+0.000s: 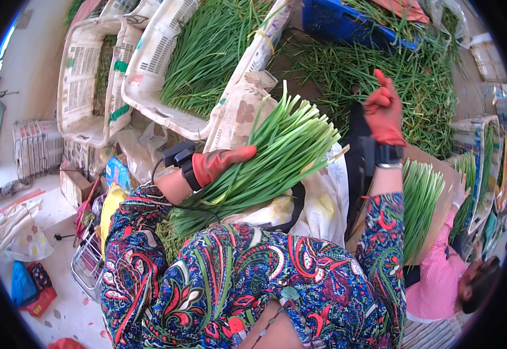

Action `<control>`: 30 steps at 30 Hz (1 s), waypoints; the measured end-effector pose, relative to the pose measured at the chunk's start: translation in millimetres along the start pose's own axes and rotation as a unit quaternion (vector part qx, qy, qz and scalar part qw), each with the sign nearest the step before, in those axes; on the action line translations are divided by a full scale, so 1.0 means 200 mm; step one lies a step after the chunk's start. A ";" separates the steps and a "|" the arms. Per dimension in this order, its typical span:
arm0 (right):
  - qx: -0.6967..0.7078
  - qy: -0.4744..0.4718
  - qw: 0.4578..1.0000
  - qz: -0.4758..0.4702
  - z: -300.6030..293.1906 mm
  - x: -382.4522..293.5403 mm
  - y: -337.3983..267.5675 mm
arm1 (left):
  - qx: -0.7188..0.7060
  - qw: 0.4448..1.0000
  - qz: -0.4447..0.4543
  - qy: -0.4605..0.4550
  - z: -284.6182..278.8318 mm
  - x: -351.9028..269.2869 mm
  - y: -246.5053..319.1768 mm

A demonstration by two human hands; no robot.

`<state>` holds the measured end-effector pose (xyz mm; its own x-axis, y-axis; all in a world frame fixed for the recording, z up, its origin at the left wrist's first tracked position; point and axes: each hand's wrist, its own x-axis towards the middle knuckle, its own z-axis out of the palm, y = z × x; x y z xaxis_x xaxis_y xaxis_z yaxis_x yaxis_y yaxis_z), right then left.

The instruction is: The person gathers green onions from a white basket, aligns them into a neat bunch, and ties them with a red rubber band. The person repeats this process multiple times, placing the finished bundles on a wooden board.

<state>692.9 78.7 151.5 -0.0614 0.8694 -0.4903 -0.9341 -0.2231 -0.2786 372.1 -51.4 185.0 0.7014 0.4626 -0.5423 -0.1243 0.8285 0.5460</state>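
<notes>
My left hand (220,165), in a red rubber glove, holds a thick bundle of green garlic chives (275,152) over my lap, the pale cut ends pointing up and to the right. Its thumb lies on top of the stalks; the other fingers are hidden beneath them. My right hand (384,111), in a matching glove, is raised to the right of the bundle, above loose green trimmings (428,96). One or two of its fingers point away from me and the others are curled. Nothing shows in it. A white floral cloth (332,205) covers my lap under the bundle.
Ahead stands a white plastic crate (148,83) of loose chives, beside another white crate (72,87). A blue crate (349,22) lies beyond the trimmings. At right, more chives (421,196) rest on a brown board (445,205), near a co-worker in a pink sleeve (437,248).
</notes>
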 end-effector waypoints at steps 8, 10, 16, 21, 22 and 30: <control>-0.770 -0.399 0.433 -0.244 0.40 -0.47 0.27 | -0.106 0.993 0.034 0.049 -0.06 -0.12 -0.05; -0.819 -0.322 0.357 -0.312 0.40 -0.50 0.42 | -0.109 0.991 0.043 0.057 -0.06 -0.13 -0.07; -0.824 -0.316 0.396 -0.254 0.26 -0.46 0.65 | -0.106 0.988 0.103 0.042 -0.03 -0.15 -0.06; -0.698 -0.338 0.625 -0.087 0.27 -0.46 0.62 | -0.132 0.989 0.041 0.056 -0.02 -0.16 -0.02; -0.682 -0.319 0.654 -0.071 0.27 -0.46 0.60 | -0.141 0.989 0.026 0.045 -0.01 -0.16 -0.02; -0.684 -0.211 0.695 -0.061 0.24 -0.27 0.52 | -0.124 0.992 0.011 0.001 0.05 -0.12 -0.07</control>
<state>581.6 28.4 188.4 -0.3790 0.9060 -0.1884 0.2498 -0.0958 -0.9635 363.5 -77.2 196.8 0.6953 0.4816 -0.5335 -0.3089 0.8705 0.3832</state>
